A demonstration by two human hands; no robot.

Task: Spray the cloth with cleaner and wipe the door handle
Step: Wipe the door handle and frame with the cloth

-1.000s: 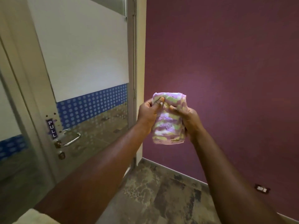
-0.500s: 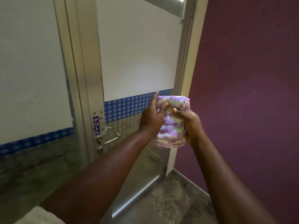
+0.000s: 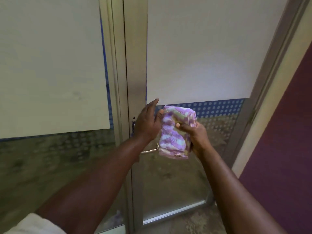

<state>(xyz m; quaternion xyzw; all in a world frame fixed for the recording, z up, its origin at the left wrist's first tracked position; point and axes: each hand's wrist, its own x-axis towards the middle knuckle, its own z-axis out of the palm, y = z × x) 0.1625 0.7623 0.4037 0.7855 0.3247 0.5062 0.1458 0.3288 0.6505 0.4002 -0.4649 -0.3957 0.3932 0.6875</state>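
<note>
- I observe the right hand (image 3: 196, 138) gripping the folded cloth (image 3: 175, 132), a purple, pale green and white checked towel; thumb across its front face, fingers wrapped behind. The hold is firm.
- The left hand (image 3: 148, 123) stands flat against the cloth's left edge, fingers extended upward and not curled round anything. I judge it to be steadying or folding, not carrying.
- The door handle (image 3: 149, 150) is a slim metal lever. Only a short length shows, between the left wrist and the cloth's lower left corner; its root on the door stile (image 3: 135, 65) is hidden behind the left forearm.
- Governing relation: the handle lies below and slightly left of the grip, just beside the cloth's bottom edge in this view. How far it sits behind the cloth I cannot tell.
- The handle's long axis runs near horizontal, free end pointing right toward the cloth. The cloth's long axis hangs vertical, so it crosses the lever.
- The right hand already carries the cloth; my judgement is that a short drop and push forward would bring it onto the lever.
- Writing: a small dark plate on the stile is almost wholly covered by the left hand; nothing on it can be read. A dark mark on the cloth's bottom hem is too small to read.
- No spray bottle appears, and I cannot tell whether the cloth is damp.
</note>
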